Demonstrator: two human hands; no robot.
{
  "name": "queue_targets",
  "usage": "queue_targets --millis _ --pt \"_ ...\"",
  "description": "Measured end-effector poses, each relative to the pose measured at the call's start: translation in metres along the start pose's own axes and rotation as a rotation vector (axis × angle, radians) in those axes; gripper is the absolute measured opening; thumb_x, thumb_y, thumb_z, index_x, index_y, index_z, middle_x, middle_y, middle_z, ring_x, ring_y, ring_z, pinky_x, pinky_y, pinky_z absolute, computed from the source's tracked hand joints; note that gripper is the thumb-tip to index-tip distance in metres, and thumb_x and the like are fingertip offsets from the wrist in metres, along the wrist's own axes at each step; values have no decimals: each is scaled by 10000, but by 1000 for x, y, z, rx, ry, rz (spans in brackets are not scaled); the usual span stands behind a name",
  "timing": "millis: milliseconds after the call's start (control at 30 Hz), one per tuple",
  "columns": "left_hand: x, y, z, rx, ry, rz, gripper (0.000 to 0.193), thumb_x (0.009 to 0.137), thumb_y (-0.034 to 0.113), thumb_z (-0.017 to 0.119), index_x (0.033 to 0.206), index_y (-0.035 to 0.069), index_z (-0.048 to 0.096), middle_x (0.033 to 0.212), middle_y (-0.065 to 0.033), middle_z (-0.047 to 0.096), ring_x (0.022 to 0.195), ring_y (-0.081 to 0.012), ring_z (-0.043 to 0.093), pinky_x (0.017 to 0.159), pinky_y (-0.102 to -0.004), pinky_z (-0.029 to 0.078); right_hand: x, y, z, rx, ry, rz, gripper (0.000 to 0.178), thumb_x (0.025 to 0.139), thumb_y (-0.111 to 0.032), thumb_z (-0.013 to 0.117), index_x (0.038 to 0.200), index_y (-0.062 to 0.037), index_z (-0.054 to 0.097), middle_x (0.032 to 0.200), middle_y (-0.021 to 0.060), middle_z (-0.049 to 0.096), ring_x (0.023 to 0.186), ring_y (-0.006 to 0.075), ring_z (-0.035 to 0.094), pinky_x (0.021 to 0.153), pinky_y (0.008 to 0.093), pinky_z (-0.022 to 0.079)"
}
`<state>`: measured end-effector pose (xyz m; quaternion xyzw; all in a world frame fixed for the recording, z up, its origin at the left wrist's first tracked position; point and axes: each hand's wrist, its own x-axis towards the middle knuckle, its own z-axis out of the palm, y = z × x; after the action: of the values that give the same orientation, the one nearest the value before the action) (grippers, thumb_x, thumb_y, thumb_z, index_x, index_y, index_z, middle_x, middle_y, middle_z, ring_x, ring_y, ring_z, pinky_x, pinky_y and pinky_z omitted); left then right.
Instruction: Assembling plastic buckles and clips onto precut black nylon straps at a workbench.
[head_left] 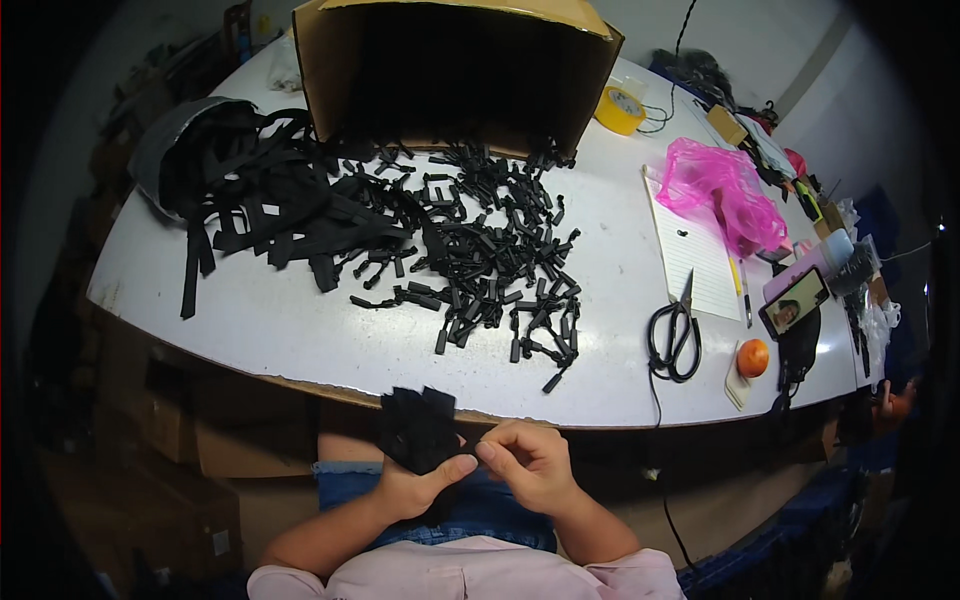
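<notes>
Over my lap, just off the table's near edge, my left hand (412,490) is closed round a bundle of black fabric straps (416,425), whose cut ends fan out above the fingers. My right hand (532,466) meets it at the left thumb, with thumb and forefinger pinched together. A dark bit shows at that pinch, too small to make out. Beyond the hands, a heap of small black plastic pull-like pieces with cord loops (490,250) spreads over the table. To its left, a pile of black webbing straps (290,205) spills from a grey bag (160,165).
A large cardboard box (312,75) lies with its mouth facing me on the white table (240,325). Rightward are yellow tape (621,110), a pink plastic bag (715,185), a lined notepad (700,250), black-handled scissors (675,340), an orange fruit (752,358) and a propped phone (795,303).
</notes>
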<state>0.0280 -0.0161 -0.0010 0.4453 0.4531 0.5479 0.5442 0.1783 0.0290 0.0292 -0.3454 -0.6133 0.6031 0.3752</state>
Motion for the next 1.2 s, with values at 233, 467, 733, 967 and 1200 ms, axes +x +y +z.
queue_targets --millis 233,467,733,967,1200 --pt "7 5 -1 239 15 334 128 727 98 627 829 36 583 692 -36 542 592 -137 505 555 -235 411 -3 15 3 -130 -11 -189 56 781 -32 540 770 18 561 656 51 546 524 78 487 471 194 391" --pt "0 7 1 325 34 156 107 737 87 612 814 30 565 699 -55 555 636 -150 537 584 -238 428 7 19 -6 -102 55 -61 131 732 -71 582 856 -30 575 684 79 536 512 139 484 426 232 371" --pt "8 5 -4 -205 76 -190 128 748 87 597 840 5 561 788 -31 551 709 -101 514 650 -233 424 41 6 -28 -1355 327 -437 229 670 -138 612 879 -50 582 856 68 519 660 207 461 560 287 384" --pt "8 1 -4 -163 167 -205 162 712 78 639 842 8 571 782 -28 557 708 -98 519 655 -233 429 34 15 -36 -1257 336 -419 169 640 -32 591 807 -28 562 798 87 509 677 227 482 548 312 415" --pt "7 6 0 -76 153 -156 120 725 66 630 818 7 585 801 -30 569 722 -100 529 657 -230 435 24 2 -18 -469 316 -241 101 683 35 591 771 -13 575 723 101 547 589 164 527 522 233 429"
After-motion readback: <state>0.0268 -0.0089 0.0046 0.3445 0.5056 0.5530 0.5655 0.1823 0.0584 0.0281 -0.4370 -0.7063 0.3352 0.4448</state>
